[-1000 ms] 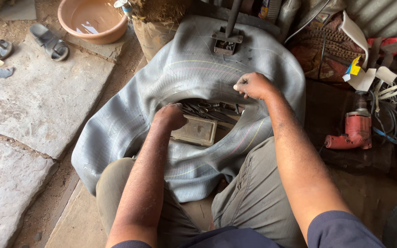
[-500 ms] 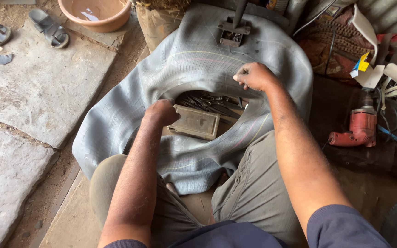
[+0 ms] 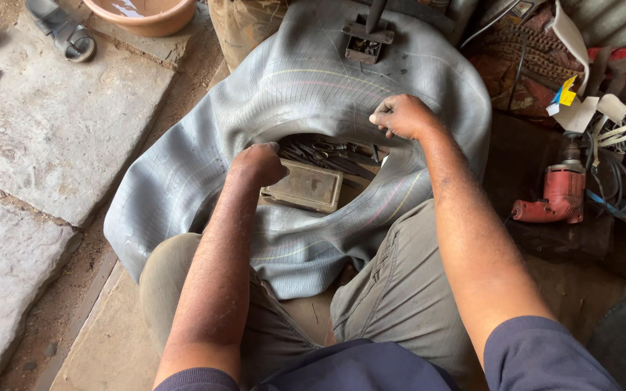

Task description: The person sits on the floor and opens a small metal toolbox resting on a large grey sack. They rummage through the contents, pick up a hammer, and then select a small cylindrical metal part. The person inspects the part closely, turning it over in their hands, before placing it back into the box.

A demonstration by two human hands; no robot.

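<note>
Stone slabs point(image 3: 52, 123) far left. Grey inner tube point(image 3: 182, 181) draped over lap, centre. Left hand point(image 3: 259, 165) fisted, knuckles down in tube's hole beside flat tin point(image 3: 306, 187); forearm straight. Right hand point(image 3: 400, 116) curled, pinching tube's inner rim, elbow bent. Red drill point(image 3: 556, 195) right.

A: Inner tube point(image 3: 182, 188), grey, ruled with thin pale lines, some yellowish, some pinkish.

B: Noted. Trousers point(image 3: 400, 304) olive-grey, sleeves point(image 3: 545, 358) dull blue.

A: Drill point(image 3: 561, 194) red, dusty. Basin point(image 3: 146, 13) terracotta orange.

B: Small flat box point(image 3: 306, 187) in the tube's hole, drab tan. Floor slabs point(image 3: 59, 123) pale grey, speckled.
</note>
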